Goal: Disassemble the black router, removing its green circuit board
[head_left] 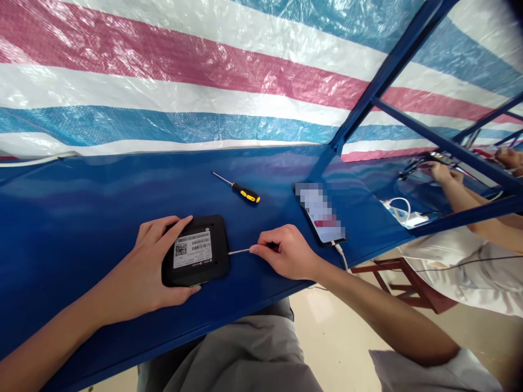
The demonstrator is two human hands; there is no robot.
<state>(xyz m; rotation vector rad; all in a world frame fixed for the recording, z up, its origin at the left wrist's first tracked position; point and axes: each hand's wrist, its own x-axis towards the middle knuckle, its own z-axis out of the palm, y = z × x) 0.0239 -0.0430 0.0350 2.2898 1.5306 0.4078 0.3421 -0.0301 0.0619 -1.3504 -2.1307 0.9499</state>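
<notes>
A black box-shaped device (220, 239) lies on the blue table, its white printed label (192, 249) with barcodes and a QR code facing up. My left hand (153, 267) grips it from the left, fingers at its far edge and thumb along its near edge. To the right, my right hand (288, 251) pinches a thin pale stick (240, 251) between thumb and fingers. The stick's left end meets the device's right side; whether it enters an opening there I cannot tell. Beyond the hands lies a black-and-yellow screwdriver (241, 190), touched by neither.
A phone (321, 212) with a white cable (341, 256) plugged in lies right of my right hand. A blue metal frame (379, 81) rises at the table's right, before a striped plastic sheet (204, 71). Past it, a co-worker's hands (443, 173) work over the neighbouring table.
</notes>
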